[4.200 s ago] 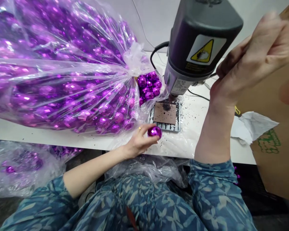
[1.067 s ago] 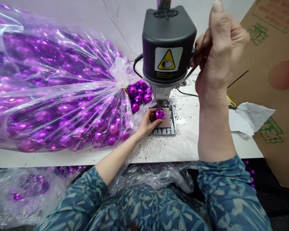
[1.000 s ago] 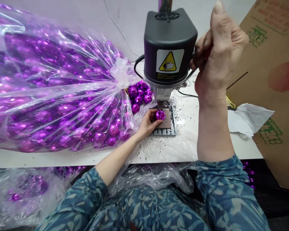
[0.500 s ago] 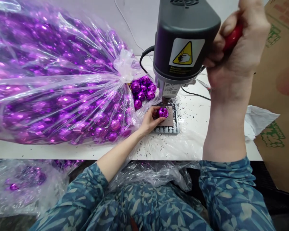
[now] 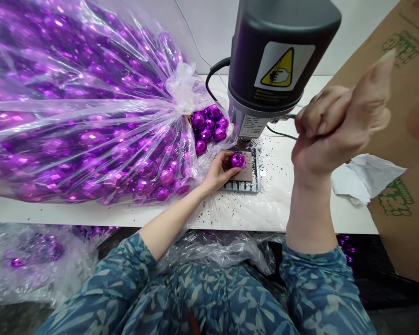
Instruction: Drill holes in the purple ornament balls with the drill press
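Observation:
My left hand (image 5: 223,170) pinches a shiny purple faceted ball (image 5: 238,160) between thumb and fingers. The ball rests on a brown square pad (image 5: 246,173) atop a slotted metal base (image 5: 242,187). Over it stands a black-and-grey bench drill press (image 5: 279,65) with a hand-warning sticker; its lower end is close behind the ball. At the machine's right side my right hand (image 5: 338,125) is closed around the lever, whose thin rod shows at the fingers. The lever's red knob is hidden now.
A large tied clear bag (image 5: 91,125) of purple balls fills the left of the white table (image 5: 265,204). Several loose balls (image 5: 209,128) lie beside its knot. Dark shavings litter the tabletop. At right are crumpled white paper (image 5: 368,177) and a cardboard box (image 5: 401,153).
My right hand has swung downward with the lever, and its wrist is turned. The red knob has gone out of sight. My left hand still holds the ball on the pad.

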Action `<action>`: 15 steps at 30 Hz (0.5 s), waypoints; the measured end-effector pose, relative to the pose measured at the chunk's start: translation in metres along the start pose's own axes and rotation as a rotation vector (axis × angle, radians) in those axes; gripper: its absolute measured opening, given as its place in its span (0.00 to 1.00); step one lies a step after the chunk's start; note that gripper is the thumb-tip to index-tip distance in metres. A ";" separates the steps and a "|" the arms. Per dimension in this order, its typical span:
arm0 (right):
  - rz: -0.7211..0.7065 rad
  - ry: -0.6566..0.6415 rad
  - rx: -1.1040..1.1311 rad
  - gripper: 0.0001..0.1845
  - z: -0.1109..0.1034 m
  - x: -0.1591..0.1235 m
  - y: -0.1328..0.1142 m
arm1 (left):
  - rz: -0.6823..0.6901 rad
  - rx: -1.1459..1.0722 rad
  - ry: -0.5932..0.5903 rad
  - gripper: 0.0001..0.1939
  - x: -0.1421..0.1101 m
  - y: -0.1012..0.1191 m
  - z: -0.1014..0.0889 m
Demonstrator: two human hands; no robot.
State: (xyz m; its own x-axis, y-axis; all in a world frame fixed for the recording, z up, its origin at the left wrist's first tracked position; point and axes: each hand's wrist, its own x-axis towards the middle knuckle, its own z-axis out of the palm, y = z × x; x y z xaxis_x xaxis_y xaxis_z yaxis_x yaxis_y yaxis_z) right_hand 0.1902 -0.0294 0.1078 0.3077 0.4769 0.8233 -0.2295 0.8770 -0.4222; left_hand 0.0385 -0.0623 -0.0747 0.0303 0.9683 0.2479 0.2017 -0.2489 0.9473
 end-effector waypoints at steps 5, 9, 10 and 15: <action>-0.071 -0.005 0.015 0.42 0.000 -0.014 0.000 | -0.018 -0.036 0.002 0.26 0.000 -0.002 0.000; -0.123 -0.027 0.004 0.41 -0.003 -0.018 0.004 | -0.018 -0.021 0.012 0.27 0.000 -0.003 0.000; -0.148 -0.041 -0.004 0.40 -0.004 -0.019 0.005 | -0.016 -0.022 0.014 0.27 0.000 -0.003 0.000; -0.198 -0.007 -0.129 0.39 -0.005 -0.024 0.006 | -0.002 -0.039 0.015 0.26 -0.001 -0.003 0.000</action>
State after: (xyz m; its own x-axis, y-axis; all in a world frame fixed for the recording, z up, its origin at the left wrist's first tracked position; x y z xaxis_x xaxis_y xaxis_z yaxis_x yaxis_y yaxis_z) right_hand 0.1860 -0.0352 0.0834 0.3287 0.2952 0.8971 -0.0452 0.9537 -0.2973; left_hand 0.0382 -0.0627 -0.0775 0.0154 0.9684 0.2490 0.1634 -0.2481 0.9549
